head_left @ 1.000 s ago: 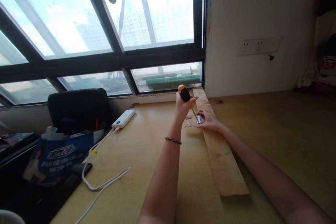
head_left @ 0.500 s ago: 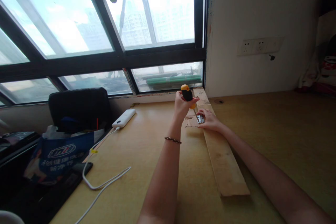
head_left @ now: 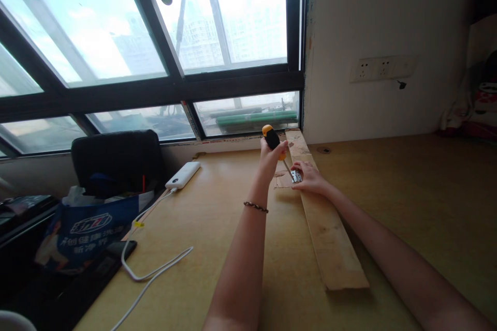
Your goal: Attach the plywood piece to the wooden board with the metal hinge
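Observation:
My left hand [head_left: 271, 157] is wrapped round the black and yellow handle of a screwdriver [head_left: 272, 139]. The screwdriver leans, its handle up and to the left, and its thin shaft runs down to a small shiny metal hinge [head_left: 296, 176]. Thumb and fingers of my right hand [head_left: 309, 179] are closed on the hinge from the right. Beneath it lies a long wooden plank [head_left: 334, 240], with a short piece of wood [head_left: 282, 180] sticking out at its left side. Whether the tip sits in a screw is too small to tell.
The plank lies on a wooden table [head_left: 233, 191], its far end near the window frame [head_left: 248, 83]. On the left are a white power bank [head_left: 183, 175] with a white cable [head_left: 155, 271], a black chair [head_left: 116, 158] and a blue bag [head_left: 89, 232]. Sockets [head_left: 382, 68] are on the wall.
The screwdriver's handle and my left hand have tipped slightly to the left, so the shaft leans more. My right hand and the hinge stay in place.

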### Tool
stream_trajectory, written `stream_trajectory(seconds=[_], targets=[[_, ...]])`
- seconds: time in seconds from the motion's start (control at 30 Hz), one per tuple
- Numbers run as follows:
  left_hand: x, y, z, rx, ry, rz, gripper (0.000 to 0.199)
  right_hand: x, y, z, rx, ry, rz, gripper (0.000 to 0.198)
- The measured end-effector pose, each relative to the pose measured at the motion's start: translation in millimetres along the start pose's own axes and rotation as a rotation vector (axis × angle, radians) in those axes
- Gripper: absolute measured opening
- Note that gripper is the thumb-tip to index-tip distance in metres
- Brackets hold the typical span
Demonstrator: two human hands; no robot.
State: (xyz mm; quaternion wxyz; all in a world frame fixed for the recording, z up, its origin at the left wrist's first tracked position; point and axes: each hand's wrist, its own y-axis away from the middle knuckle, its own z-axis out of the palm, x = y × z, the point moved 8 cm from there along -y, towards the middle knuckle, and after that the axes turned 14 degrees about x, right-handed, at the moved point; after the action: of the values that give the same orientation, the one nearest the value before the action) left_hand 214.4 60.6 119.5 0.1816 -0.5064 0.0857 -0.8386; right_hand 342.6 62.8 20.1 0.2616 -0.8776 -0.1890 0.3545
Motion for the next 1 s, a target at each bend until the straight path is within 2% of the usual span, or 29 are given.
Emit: stream_trajectory(seconds=[0.1,0.17,0.4,0.6,0.77,0.9,1.0], targets=[[-1.5,-1.4,-4.0,0.033,-0.040,0.026,0.050,0.5,0.3,0.0,0.002,0.003,0.003,0.069],[-3.9,-2.5,-5.9,0.037,-0.043,0.027,0.051,0.8,0.3,-0.3,0.002,0.003,0.010,0.067],[-8.7,-1.8,-4.6,-0.037,0.010,0.021,0.040,-0.3,0.1,-1.5,0.006,-0.007,0.012,0.070],[-5.7,2.1,1.1,-0.158,-0.057,0.025,0.034,0.7,0.1,-0.7,0.000,-0.009,0.009,0.068],[-7.6,2.7,7.2,-0.253,-0.001,0.006,0.030,-0.6,0.5,-1.7,-0.005,0.000,0.007,0.064],[-18.0,2.6,9.0,-0.228,0.033,-0.015,0.025,-1.8,0.7,-3.0,0.005,-0.004,0.010,0.064],[-22.9,4.2,11.7,-0.174,-0.015,0.019,0.027,-1.4,0.8,-2.0,0.004,-0.013,0.007,0.065]])
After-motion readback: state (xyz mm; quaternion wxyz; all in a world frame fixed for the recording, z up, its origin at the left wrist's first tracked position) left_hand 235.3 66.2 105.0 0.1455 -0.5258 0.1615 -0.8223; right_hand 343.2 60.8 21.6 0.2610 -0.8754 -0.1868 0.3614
